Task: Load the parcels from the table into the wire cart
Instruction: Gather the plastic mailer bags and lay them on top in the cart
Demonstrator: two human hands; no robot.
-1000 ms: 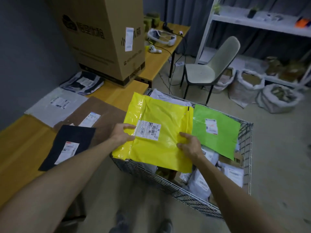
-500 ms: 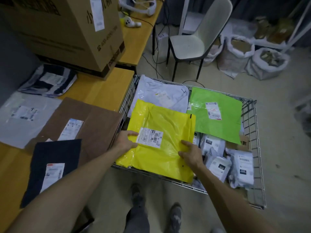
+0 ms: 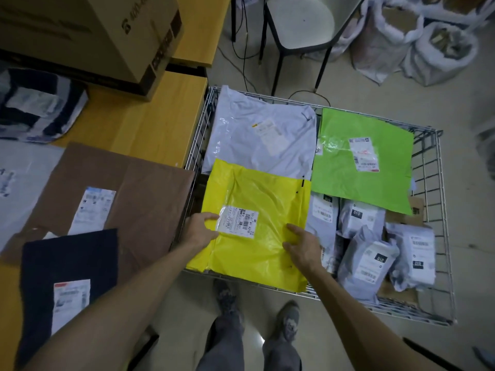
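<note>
While the yellow parcel lies flat in the near left corner of the wire cart, its near edge hangs over the cart's front rim and its far edge overlaps a large white parcel. The left hand grips the yellow parcel's left edge, thumb on top beside the label. The right hand lies on the parcel near its right edge with fingers loosely spread; whether it pinches the plastic cannot be told. A green parcel lies at the cart's far right, over several small grey bags. On the wooden table just left of the cart lie a brown parcel, a black parcel overlapping it, a grey parcel and a striped parcel, beside a cardboard box.
</note>
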